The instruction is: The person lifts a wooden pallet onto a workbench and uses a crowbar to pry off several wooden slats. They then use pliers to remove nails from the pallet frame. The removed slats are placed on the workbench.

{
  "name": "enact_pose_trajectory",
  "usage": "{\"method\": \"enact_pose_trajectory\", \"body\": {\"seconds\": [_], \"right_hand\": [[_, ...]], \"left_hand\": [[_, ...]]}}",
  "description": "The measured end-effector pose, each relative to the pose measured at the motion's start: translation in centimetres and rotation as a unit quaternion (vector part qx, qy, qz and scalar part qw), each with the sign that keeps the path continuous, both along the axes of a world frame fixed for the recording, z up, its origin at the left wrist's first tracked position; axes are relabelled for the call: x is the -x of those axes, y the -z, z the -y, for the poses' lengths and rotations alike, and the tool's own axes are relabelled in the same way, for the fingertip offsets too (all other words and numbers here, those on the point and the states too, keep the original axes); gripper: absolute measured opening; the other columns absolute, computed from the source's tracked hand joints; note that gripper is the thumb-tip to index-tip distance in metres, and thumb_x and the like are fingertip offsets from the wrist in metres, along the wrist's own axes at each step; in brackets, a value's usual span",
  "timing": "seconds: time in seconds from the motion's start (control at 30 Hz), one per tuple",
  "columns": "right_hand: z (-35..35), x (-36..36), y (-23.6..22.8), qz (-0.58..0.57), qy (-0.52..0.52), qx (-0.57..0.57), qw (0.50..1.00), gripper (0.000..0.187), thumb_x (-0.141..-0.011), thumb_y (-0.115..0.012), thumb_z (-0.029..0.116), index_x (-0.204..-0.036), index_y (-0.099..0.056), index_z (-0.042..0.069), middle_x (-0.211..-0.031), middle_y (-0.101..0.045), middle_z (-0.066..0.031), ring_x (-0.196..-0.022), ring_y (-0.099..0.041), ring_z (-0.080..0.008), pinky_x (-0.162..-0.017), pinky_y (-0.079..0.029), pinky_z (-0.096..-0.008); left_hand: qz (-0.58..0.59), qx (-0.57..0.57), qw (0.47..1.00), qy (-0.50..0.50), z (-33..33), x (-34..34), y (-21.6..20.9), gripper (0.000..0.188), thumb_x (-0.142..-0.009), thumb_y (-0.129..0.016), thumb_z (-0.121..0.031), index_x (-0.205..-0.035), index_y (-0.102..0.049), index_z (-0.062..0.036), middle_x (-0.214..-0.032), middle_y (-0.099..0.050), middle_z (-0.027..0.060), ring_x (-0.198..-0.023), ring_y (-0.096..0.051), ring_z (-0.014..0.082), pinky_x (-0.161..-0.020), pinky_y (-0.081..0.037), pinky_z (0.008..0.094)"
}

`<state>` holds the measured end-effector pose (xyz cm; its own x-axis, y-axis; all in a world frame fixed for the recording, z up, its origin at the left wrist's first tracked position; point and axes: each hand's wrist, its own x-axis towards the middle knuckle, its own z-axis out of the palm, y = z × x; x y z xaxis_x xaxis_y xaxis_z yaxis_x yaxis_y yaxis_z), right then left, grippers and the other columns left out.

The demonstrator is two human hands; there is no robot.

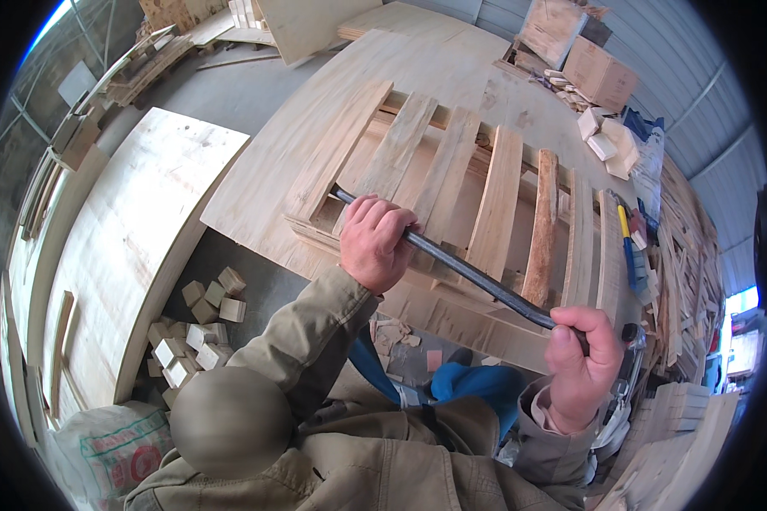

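Pry bar (477,274) slanting across a slatted pallet (496,196), gripped at both ends.
The left hand (375,243) is wrapped into a fist around it near the far tip, which sits by the leftmost slat (347,140); the right hand (583,362) has its fingers curled tightly round the near end. The pallet lies on a broad pale plywood sheet (264,175) above a grey floor (247,81); blocks (232,309) are heaped at lower left, scrap wood (680,255) at right, below a corrugated wall (665,51).

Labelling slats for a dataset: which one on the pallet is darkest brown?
The fifth slat from the left, third from the right. Its rough, darker brown surface sets it apart; the others are paler and flatter.
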<state>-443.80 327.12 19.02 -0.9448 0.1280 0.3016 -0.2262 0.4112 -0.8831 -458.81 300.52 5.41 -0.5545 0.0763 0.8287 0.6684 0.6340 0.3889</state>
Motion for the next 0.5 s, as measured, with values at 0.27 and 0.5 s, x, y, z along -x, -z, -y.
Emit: {"method": "enact_pose_trajectory", "body": {"seconds": [0.27,0.5], "right_hand": [[-0.2,-0.6,2.3,-0.013,0.010,0.052,0.999,0.012,-0.097,-0.076,0.007,-0.104,-0.074,-0.001,-0.083,-0.068,-0.0005,-0.071,-0.055,-0.0067,-0.064,-0.043,-0.0233],[-1.1,0.0,8.2,-0.009,0.015,0.134,0.991,0.011,-0.099,-0.076,0.010,-0.104,-0.072,0.001,-0.080,-0.065,0.0021,-0.065,-0.053,-0.0040,-0.059,-0.042,-0.0212]], "left_hand": [[0.005,0.010,1.000,0.015,0.2,-0.4,-0.1,0.024,-0.075,-0.078,-0.007,-0.094,-0.066,-0.0125,-0.085,-0.065,0.0057,-0.088,-0.066,0.0304,-0.097,-0.052,0.0469],[0.010,0.062,0.998,0.019,0.2,-0.6,-0.1,0.023,-0.072,-0.077,-0.005,-0.091,-0.067,-0.0114,-0.086,-0.065,0.0065,-0.089,-0.067,0.0309,-0.097,-0.053,0.0476]]}}
